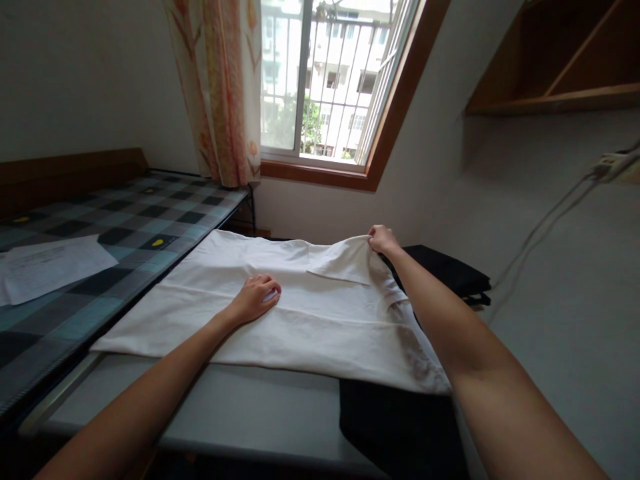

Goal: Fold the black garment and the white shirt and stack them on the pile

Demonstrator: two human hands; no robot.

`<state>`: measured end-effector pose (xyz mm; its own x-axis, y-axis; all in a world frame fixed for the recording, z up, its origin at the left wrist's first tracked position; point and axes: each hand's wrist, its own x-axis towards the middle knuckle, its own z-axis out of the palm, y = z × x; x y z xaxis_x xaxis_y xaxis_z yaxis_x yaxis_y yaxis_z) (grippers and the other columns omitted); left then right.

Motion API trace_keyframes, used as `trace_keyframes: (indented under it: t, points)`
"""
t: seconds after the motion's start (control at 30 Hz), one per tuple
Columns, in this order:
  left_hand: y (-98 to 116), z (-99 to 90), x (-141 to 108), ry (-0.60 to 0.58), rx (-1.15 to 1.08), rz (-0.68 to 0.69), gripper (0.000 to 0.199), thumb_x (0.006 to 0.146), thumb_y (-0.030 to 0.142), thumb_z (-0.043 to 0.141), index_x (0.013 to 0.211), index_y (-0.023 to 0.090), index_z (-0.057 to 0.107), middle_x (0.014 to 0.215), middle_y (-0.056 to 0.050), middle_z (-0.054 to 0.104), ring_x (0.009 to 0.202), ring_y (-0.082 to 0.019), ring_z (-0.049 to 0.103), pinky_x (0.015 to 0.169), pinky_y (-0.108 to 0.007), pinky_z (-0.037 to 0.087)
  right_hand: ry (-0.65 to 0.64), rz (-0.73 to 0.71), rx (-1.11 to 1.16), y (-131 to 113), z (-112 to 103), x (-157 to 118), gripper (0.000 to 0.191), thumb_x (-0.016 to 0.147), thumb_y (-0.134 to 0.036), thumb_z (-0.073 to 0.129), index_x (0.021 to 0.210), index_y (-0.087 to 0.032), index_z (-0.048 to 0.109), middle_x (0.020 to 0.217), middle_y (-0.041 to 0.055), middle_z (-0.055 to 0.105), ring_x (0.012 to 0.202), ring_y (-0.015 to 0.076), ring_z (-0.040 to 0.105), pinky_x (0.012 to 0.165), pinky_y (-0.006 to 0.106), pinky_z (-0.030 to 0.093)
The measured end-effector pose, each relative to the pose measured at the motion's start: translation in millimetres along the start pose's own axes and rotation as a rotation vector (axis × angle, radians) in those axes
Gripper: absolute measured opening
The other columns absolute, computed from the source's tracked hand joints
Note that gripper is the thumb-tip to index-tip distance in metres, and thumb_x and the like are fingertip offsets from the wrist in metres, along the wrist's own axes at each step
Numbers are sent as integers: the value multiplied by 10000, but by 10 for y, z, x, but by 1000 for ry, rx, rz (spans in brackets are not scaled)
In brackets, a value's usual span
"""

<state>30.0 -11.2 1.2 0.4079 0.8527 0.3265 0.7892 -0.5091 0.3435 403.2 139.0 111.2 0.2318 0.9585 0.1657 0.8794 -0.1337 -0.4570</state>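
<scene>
A white garment (310, 333), which looks like a shirt, lies spread across a light grey table. My left hand (256, 297) rests on its middle, fingers curled in, with a bit of the white fabric showing between thumb and fingers. At the far right corner, my right hand (381, 239) pinches the garment's edge and holds it slightly raised. A flap of the fabric is folded over beside that hand. The right end of the garment is bunched and shadowed, partly behind my right forearm.
The grey table (260, 400) has black cloth (395, 427) hanging at its near right. A black folded item (445, 270) lies beyond my right arm. On the left is a checked bed (175, 223) with papers (55, 263). A wall shelf (550, 100) juts out at upper right.
</scene>
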Motion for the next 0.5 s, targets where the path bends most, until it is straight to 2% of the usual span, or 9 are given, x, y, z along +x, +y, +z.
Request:
trace_keyframes:
  t: [0.07,0.17,0.23,0.33,0.43,0.5]
  points:
    - [1,2,-2,2,5,-1,163,911,297,559,970,233,697,1046,-70,679,1016,-261,608,946,-426,456,59,17,-77,52,72,-4,237,833,-149,671,1057,-189,739,1072,163,721,1003,290,686,863,383,524]
    - [2,4,0,-13,14,-10,172,912,300,552,975,228,695,1058,-75,676,1031,-272,608,958,-448,450,20,35,-145,150,212,-120,372,869,-184,642,1238,-183,684,1286,207,641,1122,324,653,934,428,499]
    - [6,3,4,-22,15,-12,181,915,307,546,981,224,693,1067,-77,675,1038,-276,607,961,-457,447,1,-21,-202,182,314,-242,421,911,-252,629,1322,-168,644,1382,225,577,1195,347,621,976,453,481]
    - [12,6,11,-22,20,-15,194,921,318,538,986,219,691,1066,-81,677,1034,-279,605,957,-456,445,-46,-254,-232,121,469,-453,461,970,-371,588,1381,-163,612,1446,201,549,1287,337,568,1055,451,440]
    - [13,15,14,-12,24,-20,196,920,318,534,977,222,695,1050,-82,680,1027,-279,606,939,-448,447,-129,-563,-193,-55,625,-661,485,995,-388,559,1429,-173,578,1495,160,549,1369,271,513,1140,409,374]
    - [12,22,14,-6,19,-23,186,913,310,540,966,228,698,1043,-79,680,1025,-276,609,932,-439,446,-198,-675,-210,-200,714,-765,512,1008,-424,534,1463,-190,553,1542,137,518,1440,263,440,1190,416,313]
